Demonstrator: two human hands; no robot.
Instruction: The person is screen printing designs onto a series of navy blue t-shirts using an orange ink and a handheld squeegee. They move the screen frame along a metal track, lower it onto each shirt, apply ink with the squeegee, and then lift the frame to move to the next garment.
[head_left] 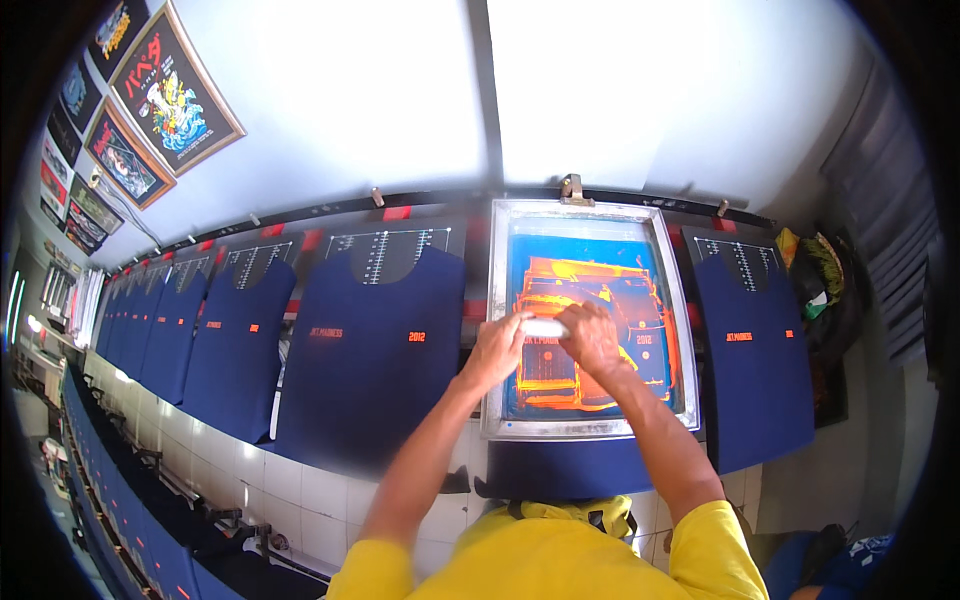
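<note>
An aluminium-framed printing screen (497,330) lies flat on a navy shirt on the long table, its blue mesh smeared with orange ink (560,275). Both my hands grip a white-handled squeegee (545,327) held across the middle of the mesh. My left hand (497,347) holds its left end, and my right hand (592,337) holds its right end. The navy shirt under the screen (570,465) shows only below the frame's near edge.
A row of navy shirts with small orange prints runs leftward, the nearest (375,355) beside the screen. One more navy shirt (752,350) lies to the right. Framed posters (175,85) hang upper left. White tiles (300,490) face the table front. A second shirt row (110,510) is lower left.
</note>
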